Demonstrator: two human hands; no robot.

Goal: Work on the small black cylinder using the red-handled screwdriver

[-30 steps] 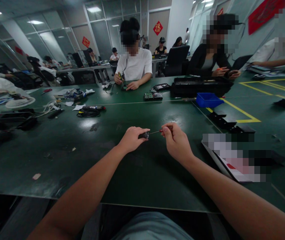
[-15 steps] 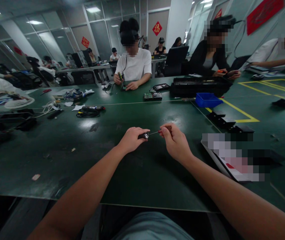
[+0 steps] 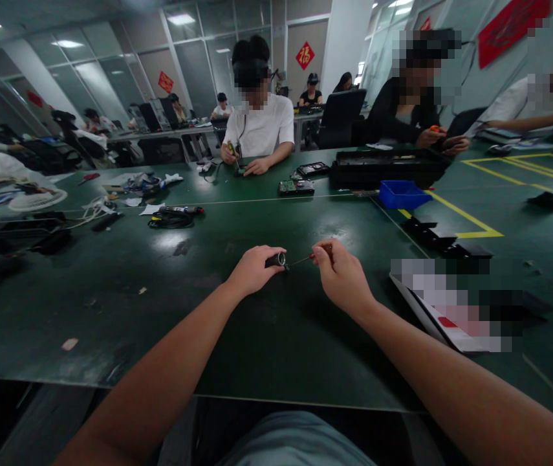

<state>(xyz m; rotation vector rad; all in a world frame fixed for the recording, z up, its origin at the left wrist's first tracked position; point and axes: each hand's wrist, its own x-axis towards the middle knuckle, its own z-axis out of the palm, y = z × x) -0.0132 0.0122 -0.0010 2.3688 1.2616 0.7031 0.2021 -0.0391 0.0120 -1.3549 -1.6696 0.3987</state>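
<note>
My left hand [image 3: 251, 268] is closed around a short black cylinder [image 3: 275, 260] with a bright ring at its open end, perhaps a small flashlight. That end faces right. A small dark piece [image 3: 286, 267] shows just below the ring, by my left thumb tip. In my right hand [image 3: 338, 272] I pinch a thin screwdriver [image 3: 301, 261], its slim shaft reaching left and slightly down to the small piece. Most of its reddish handle is hidden in my fingers. Both hands are above the green table [image 3: 257, 343].
A coiled black cable [image 3: 172, 220] lies ahead to the left. Circuit-board devices [image 3: 296, 187], a long black case [image 3: 387, 169] and a blue bin [image 3: 405, 193] stand farther back. Black brackets [image 3: 434, 234] and a pale flat packet [image 3: 431, 317] lie right. Across the table sits a person [image 3: 261, 123].
The screwdriver tip has moved down from the cylinder's end to below it. The ring end now looks hollow, and the small dark piece has appeared under it. My hands have barely moved.
</note>
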